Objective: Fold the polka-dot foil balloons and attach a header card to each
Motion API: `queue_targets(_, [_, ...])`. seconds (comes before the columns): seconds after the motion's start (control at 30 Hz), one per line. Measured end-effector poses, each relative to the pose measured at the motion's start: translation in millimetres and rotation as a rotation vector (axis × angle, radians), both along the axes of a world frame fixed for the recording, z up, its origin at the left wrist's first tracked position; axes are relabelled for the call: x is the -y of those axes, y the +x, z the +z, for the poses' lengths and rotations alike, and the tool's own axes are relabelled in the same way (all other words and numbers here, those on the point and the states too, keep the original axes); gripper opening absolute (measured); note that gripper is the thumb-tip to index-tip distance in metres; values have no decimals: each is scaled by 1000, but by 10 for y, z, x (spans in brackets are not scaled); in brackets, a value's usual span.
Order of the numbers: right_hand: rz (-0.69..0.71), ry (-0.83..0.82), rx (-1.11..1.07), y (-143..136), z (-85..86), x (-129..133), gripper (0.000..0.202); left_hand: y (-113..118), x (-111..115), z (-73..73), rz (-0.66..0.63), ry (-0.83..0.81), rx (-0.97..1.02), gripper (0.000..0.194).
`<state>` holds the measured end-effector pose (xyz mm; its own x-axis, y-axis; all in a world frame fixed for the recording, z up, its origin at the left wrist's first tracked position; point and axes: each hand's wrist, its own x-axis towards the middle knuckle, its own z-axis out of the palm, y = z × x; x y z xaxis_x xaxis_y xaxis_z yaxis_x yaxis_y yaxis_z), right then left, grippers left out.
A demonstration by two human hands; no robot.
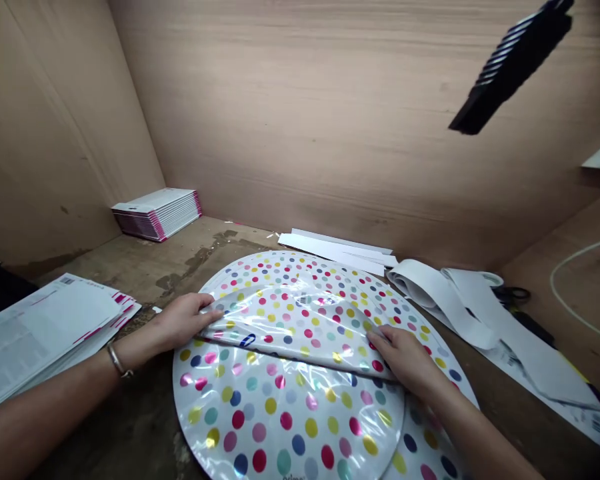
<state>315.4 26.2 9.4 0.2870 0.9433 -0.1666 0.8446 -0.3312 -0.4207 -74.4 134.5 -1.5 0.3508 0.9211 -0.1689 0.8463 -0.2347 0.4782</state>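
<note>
A round white board with coloured polka dots [290, 427] lies in front of me, on top of other large dotted round boards [430, 333]. Glossy clear plastic wrap [285, 327] covers part of it, with blue print near its folded edge. At the left end of that fold, my left hand [183, 321] pinches the plastic between thumb and fingers; a bracelet circles the wrist. My right hand [405, 357] grips the fold's other end, thumb on top and fingers partly hidden. The lower edge of the board runs out of view.
White-and-pink cards stand stacked in the back left corner [157, 210]. More printed cards [55, 327] lie at the left. White paper strips [335, 250] rest along the back wall. A curled label strip [445, 300] and dark-handled scissors [513, 293] are at right. A black object [515, 67] hangs above.
</note>
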Motion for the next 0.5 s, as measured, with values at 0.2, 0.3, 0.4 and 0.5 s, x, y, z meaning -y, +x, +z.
queue_targets(0.2, [-1,30,74,-52,-13,65,30,-21,168,-10,95,143,-70,38])
queue_targets(0.3, [-26,46,106,-77,7,96,31,-76,259,-39,98,149,-127,38])
queue_targets(0.4, [-6,54,78,-65,29,181,33,-128,327,-78,92,148,-134,36])
queue_targets(0.5, [30,24,66,-52,17,278,33,-128,342,-84,111,142,-125,35])
